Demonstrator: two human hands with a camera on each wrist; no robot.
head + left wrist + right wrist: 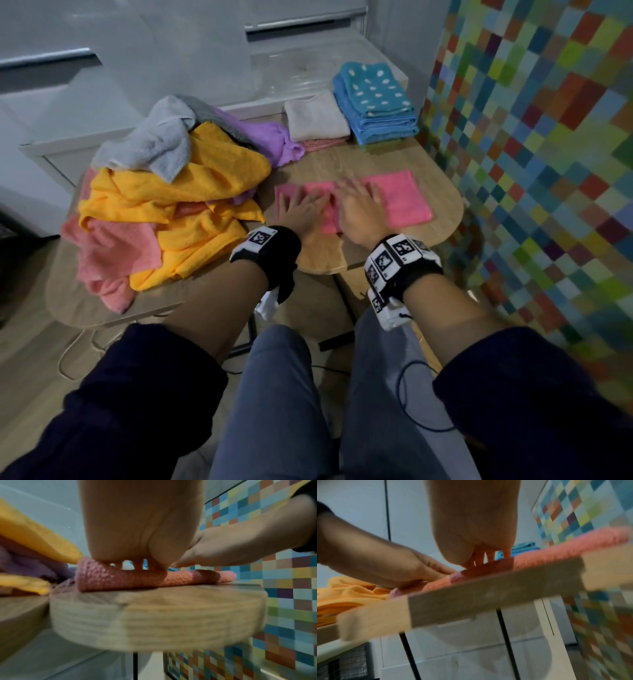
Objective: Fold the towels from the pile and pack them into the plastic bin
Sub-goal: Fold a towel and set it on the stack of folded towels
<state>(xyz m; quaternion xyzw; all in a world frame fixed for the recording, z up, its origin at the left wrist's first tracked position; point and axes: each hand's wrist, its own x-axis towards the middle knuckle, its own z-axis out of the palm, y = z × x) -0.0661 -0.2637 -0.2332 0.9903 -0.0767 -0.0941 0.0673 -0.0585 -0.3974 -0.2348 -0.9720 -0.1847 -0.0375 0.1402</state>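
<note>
A pink towel (400, 198) lies folded into a flat strip on the wooden table (342, 161). My left hand (299, 205) presses flat on its left part with straight fingers. My right hand (358, 202) lies flat on the middle, right beside the left. The left wrist view shows my left fingers (137, 566) on the pink towel (120, 580), with my right hand (223, 550) close by. In the right wrist view my right fingers (479, 559) push down on the towel (556, 550). The unfolded pile (164, 205) of yellow, grey, purple and salmon towels sits to the left.
Folded blue dotted towels (375, 99) and a folded white towel (315, 116) are stacked at the table's far side. A clear plastic bin (301, 68) stands behind them. A multicoloured tiled wall (531, 137) runs close along the right. The table's rounded edge (322, 270) is near my wrists.
</note>
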